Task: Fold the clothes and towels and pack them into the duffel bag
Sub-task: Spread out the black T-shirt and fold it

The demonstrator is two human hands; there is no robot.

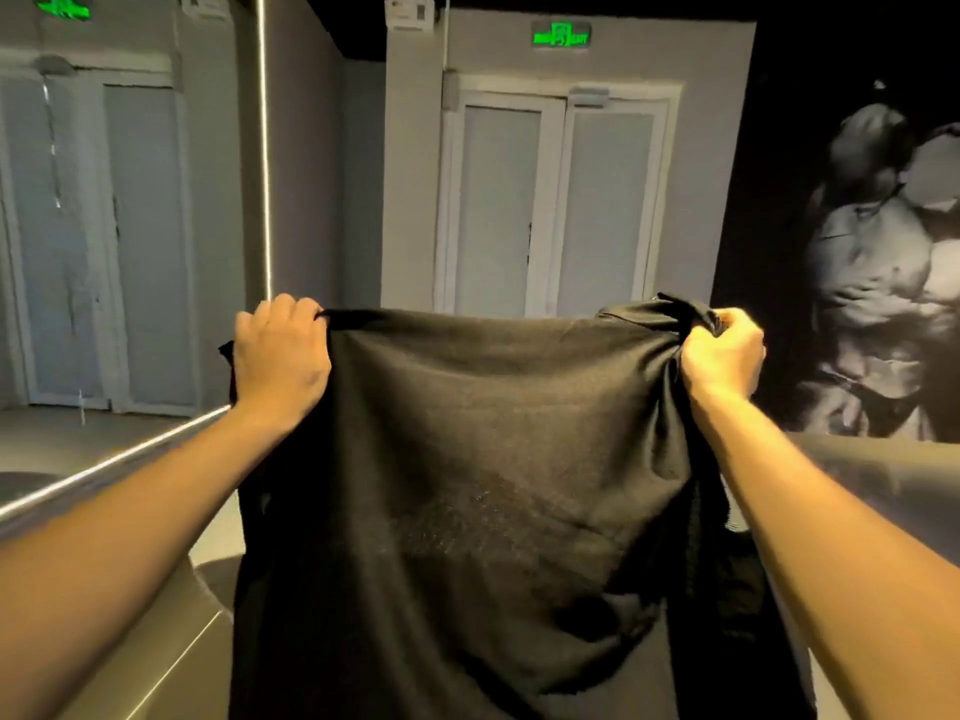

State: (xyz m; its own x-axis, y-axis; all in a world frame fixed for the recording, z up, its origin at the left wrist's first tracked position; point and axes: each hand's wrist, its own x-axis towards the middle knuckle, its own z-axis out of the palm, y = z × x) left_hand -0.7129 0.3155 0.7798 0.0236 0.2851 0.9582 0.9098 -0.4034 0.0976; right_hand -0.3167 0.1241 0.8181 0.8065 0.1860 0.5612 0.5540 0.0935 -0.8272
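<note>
Both arms reach forward: left hand [280, 350] at 10 o'clock, right hand [722, 356] at 2, each fist gripping the hanging black garment's [467, 485] top edge.

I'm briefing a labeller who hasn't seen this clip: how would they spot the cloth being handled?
Find the white double door under the green exit sign in the middle of the view. Just below it, a dark cloth hangs spread between the left hand and the right hand, which grip its top corners. It is the only fabric held up, and it fills the lower centre.
</note>
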